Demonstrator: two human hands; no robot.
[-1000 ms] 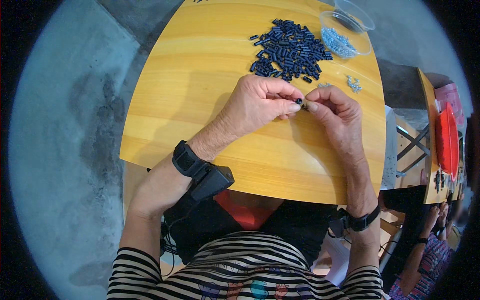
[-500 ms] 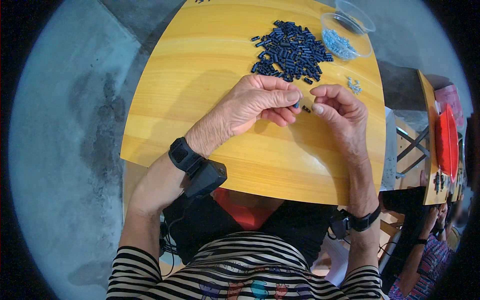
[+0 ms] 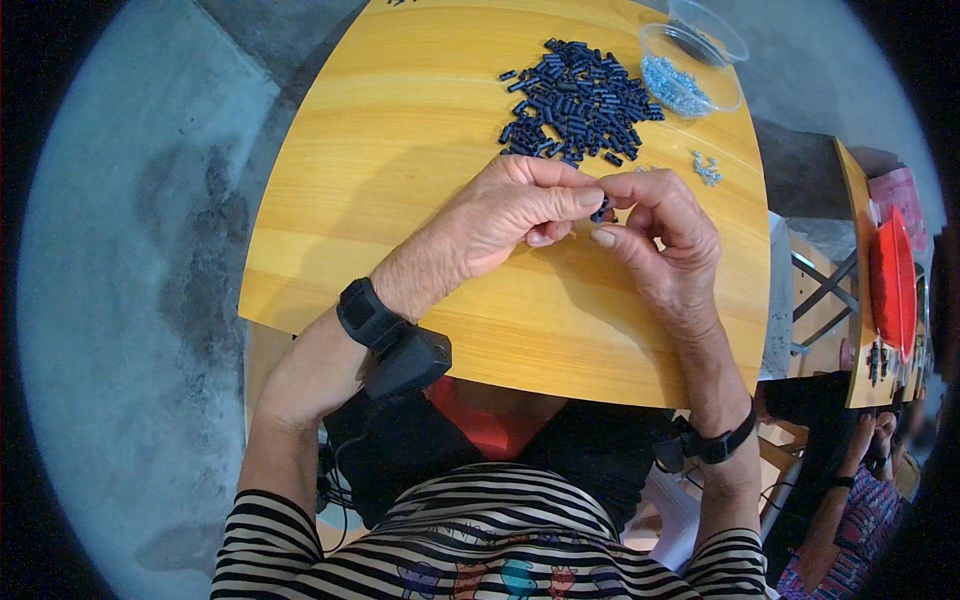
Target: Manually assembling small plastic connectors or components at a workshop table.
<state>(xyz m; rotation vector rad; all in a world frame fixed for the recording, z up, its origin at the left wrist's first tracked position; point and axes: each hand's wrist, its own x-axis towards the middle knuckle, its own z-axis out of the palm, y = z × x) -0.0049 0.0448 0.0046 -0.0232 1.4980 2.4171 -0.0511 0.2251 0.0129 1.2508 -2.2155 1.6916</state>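
Observation:
Above the near middle of the table, my left hand (image 3: 510, 212) pinches a small dark plastic connector piece (image 3: 601, 211) between thumb and fingers. My right hand (image 3: 665, 230) meets it from the right, its index fingertip close to the left thumb and its own thumb just below the piece. The right fingers are curled in, and whatever they hold is too small and covered to name. Just beyond both hands lies a heap of similar dark cylindrical pieces (image 3: 575, 100). A little cluster of small silvery metal parts (image 3: 706, 168) lies beyond the right hand.
A clear plastic bowl (image 3: 735, 100) with many silvery parts stands at the table's far right, another clear container behind it. The yellow wooden table (image 3: 370, 130) has a rounded near edge. At the right, a person works by another table with a red basin (image 3: 892, 285).
My right hand has moved left, bringing its fingertips up to the piece in my left hand. A dark piece seen on the table between the hands is now mostly covered.

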